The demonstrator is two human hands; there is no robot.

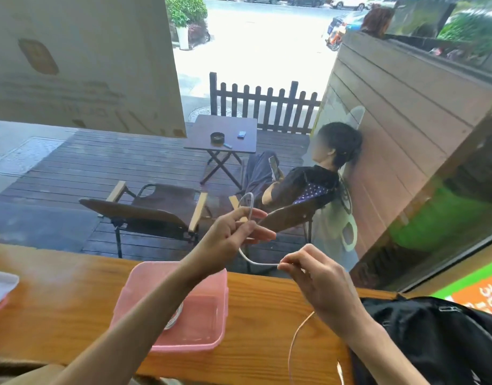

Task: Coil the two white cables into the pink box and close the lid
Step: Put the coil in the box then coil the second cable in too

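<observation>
The pink box [208, 326] sits open on the wooden counter [58, 301] below my left forearm. Inside it lies a coiled white cable [174, 319], mostly hidden by my arm. My left hand [233, 234] is raised above the box and pinches a small loop of the other white cable [251, 261]. That cable sags across to my right hand [317, 276], which pinches it between thumb and fingers. Its tail hangs down past my right wrist to the counter's front edge.
A black bag [433, 337] lies on the counter at the right. The pink-edged lid [0, 287] rests at the far left. Behind the counter is a window onto a deck with chairs, a small table and a seated person [308, 179].
</observation>
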